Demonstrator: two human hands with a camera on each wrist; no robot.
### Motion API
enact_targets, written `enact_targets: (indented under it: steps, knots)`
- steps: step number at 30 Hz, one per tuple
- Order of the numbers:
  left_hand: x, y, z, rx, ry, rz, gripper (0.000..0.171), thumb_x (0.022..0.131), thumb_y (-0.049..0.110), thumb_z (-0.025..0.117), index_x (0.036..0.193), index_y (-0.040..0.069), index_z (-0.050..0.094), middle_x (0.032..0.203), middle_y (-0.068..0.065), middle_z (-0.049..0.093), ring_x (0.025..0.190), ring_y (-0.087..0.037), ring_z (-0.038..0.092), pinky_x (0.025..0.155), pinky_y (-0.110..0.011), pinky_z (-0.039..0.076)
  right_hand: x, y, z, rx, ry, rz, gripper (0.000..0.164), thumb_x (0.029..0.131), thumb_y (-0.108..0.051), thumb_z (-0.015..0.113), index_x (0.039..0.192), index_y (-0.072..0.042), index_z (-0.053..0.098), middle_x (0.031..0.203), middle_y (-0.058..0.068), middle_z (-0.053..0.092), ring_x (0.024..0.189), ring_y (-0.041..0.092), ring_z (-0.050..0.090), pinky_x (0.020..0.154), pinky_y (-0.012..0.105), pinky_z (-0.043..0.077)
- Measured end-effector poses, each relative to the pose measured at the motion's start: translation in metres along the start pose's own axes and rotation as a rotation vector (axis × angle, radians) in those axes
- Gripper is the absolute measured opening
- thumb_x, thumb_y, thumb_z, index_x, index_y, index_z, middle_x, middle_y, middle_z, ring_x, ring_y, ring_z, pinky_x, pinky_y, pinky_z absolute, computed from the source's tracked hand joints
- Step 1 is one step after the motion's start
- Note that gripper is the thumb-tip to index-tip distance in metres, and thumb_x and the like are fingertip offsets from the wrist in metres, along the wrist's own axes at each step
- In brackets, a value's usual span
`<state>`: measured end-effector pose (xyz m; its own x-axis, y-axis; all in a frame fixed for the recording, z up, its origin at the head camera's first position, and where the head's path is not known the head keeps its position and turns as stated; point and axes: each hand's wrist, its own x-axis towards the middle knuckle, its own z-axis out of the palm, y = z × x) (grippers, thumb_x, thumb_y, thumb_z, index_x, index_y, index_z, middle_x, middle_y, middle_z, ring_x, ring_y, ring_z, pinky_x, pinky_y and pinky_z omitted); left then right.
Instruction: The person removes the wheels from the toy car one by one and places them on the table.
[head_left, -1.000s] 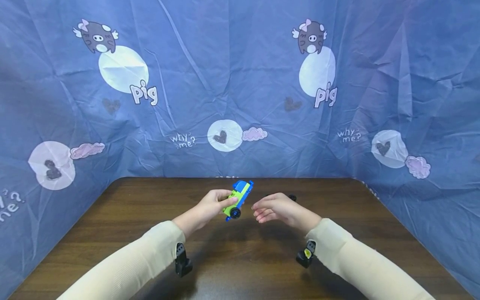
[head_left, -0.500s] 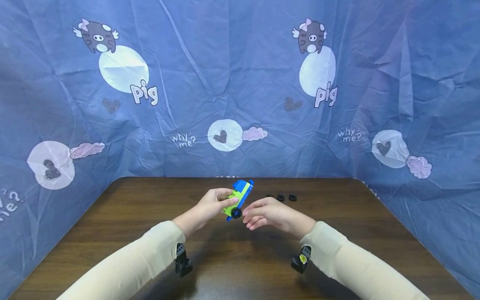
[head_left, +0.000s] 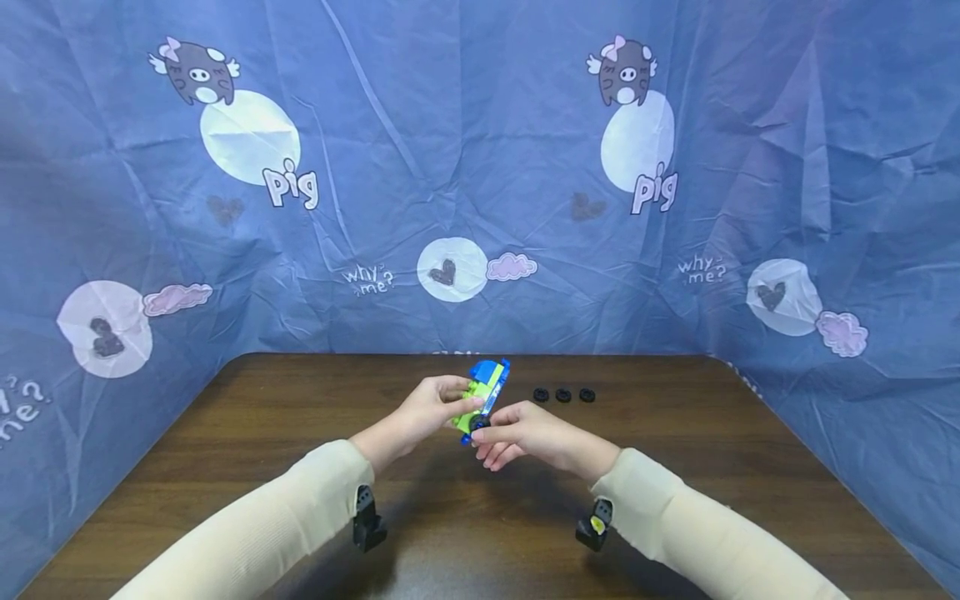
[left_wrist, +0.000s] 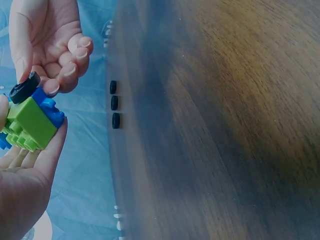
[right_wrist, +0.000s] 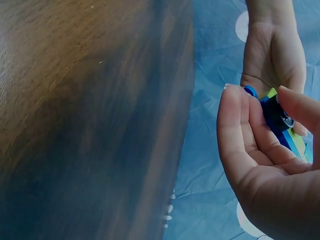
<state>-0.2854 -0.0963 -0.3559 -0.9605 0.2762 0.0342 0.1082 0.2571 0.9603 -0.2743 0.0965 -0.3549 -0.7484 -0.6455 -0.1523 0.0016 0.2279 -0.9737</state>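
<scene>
Held up over the table is a toy car [head_left: 487, 375] of green and blue building blocks, tilted with its blue cab upward. My left hand [head_left: 431, 410] grips its green body between thumb and fingers. A black wheel [left_wrist: 25, 89] sits on the car's lower side, facing my right hand [head_left: 536, 433]. In the right wrist view, my right thumb presses on this wheel from one side, with curled fingers close on the other. The fingers partly hide the car there. The left wrist view shows the green block's studs and blue pieces beside it.
Three loose black wheels lie in a row at the back of the brown wooden table [head_left: 300, 467]: a left one [head_left: 541, 394], a middle one [head_left: 563, 395] and a right one [head_left: 587, 395]. A blue printed cloth [head_left: 390, 167] hangs behind the table.
My right hand has moved left to the car and its thumb now meets the wheel. The loose wheels it covered have come into view. My left hand keeps its grip on the car.
</scene>
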Motion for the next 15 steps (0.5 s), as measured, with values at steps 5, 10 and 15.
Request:
enact_targets:
  steps: [5, 10, 15]
  knots:
    - [-0.0008, -0.0013, 0.0018, 0.000, 0.006, 0.002, 0.049, 0.091, 0.016, 0.068, 0.129, -0.009, 0.052, 0.126, -0.023, 0.060, 0.108, -0.026, 0.062, 0.079, -0.038, 0.057, 0.0010, 0.0023, 0.0013, -0.076, 0.052, -0.035, 0.026, 0.093, -0.016, 0.064, 0.096, 0.010, 0.066, 0.083, 0.018, 0.071, 0.065, 0.014, 0.067, 0.069, 0.035, 0.059]
    - [-0.0003, -0.0029, 0.0023, -0.001, -0.008, -0.002, 0.048, 0.088, 0.017, 0.071, 0.126, -0.008, 0.055, 0.118, -0.020, 0.063, 0.096, -0.019, 0.063, 0.075, -0.037, 0.058, -0.0015, 0.0012, 0.0024, -0.139, 0.089, -0.060, 0.025, 0.092, -0.015, 0.067, 0.093, 0.009, 0.067, 0.078, 0.013, 0.071, 0.063, 0.013, 0.065, 0.072, 0.044, 0.058]
    - [0.0003, -0.0023, 0.0019, 0.029, -0.016, -0.019, 0.049, 0.086, 0.019, 0.074, 0.124, -0.006, 0.056, 0.112, -0.017, 0.065, 0.086, -0.014, 0.063, 0.073, -0.037, 0.058, -0.0044, -0.0005, 0.0043, -0.212, 0.095, -0.083, 0.029, 0.091, -0.015, 0.067, 0.093, 0.014, 0.065, 0.080, 0.020, 0.070, 0.062, 0.012, 0.064, 0.075, 0.053, 0.056]
